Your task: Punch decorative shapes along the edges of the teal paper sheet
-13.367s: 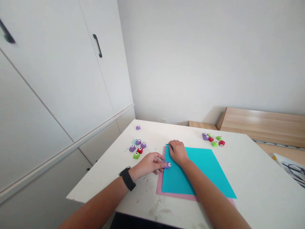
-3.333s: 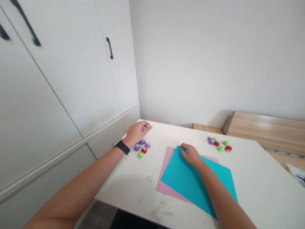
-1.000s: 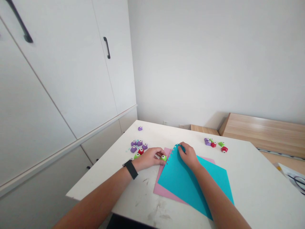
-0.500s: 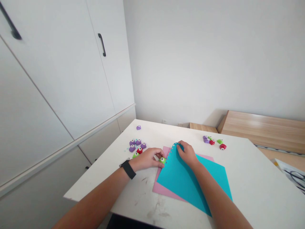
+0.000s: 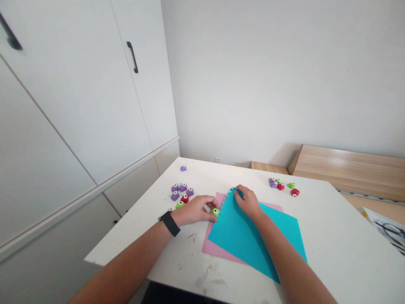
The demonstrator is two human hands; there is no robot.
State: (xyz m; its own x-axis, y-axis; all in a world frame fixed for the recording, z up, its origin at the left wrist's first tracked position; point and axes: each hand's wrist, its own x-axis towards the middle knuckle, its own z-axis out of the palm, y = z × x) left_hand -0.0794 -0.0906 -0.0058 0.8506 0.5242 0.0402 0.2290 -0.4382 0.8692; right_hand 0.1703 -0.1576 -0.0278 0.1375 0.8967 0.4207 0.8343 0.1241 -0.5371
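My left hand (image 5: 200,208), a dark watch on its wrist, grips a green craft hole punch (image 5: 215,212) with a round white button. The punch sits at the left edge of a blue sheet of paper (image 5: 253,236). Along that edge and the sheet's far corner runs a row of small punched holes. My right hand (image 5: 248,202) pinches the blue sheet near that corner, thumb on top and fingers beneath, and lifts it a little. Under the blue sheet lies a pink sheet (image 5: 218,251), showing on the left and at the back.
Several purple punches (image 5: 175,195), a red punch (image 5: 185,199) and another green punch (image 5: 179,205) stand left of my hand, among blue paper bits. A lone purple punch (image 5: 183,168) is farther back. More punches (image 5: 281,186) cluster at the back right of the white table (image 5: 335,236).
The view has shifted very slightly. Both hands keep their hold on the punch and the blue sheet, with hardly any movement.
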